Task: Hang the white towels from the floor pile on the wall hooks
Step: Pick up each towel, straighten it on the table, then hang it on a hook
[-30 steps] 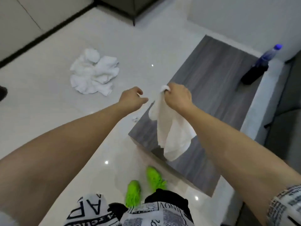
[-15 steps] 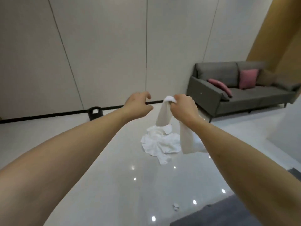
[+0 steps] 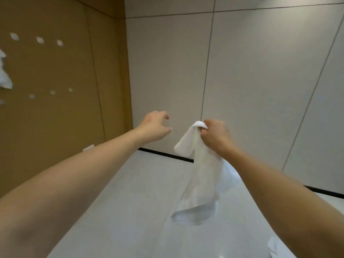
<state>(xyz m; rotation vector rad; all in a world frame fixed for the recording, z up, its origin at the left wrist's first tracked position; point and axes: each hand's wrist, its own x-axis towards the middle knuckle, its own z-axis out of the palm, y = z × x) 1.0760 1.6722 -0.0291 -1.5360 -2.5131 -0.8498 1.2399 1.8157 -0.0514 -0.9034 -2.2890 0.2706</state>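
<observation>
Swinging from the floor pile toward the brown wall's small pale hooks (image 3: 40, 40) at ten o'clock, the right hand (image 3: 214, 135) clenches the limp white cloth towel (image 3: 202, 175), the left hand (image 3: 155, 127) loose and empty, so hanging looks next.

Soft, even indoor light fills my view, with no hard shadows. The glossy floor (image 3: 149, 202) shows pale sheen. Wall panel lines bow at the frame edges, and motion blur smears the hooks (image 3: 40, 40).

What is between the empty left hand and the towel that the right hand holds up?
Nothing: in the head view the left hand and the white towel are apart, with only the pale wall panel behind the gap.
</observation>
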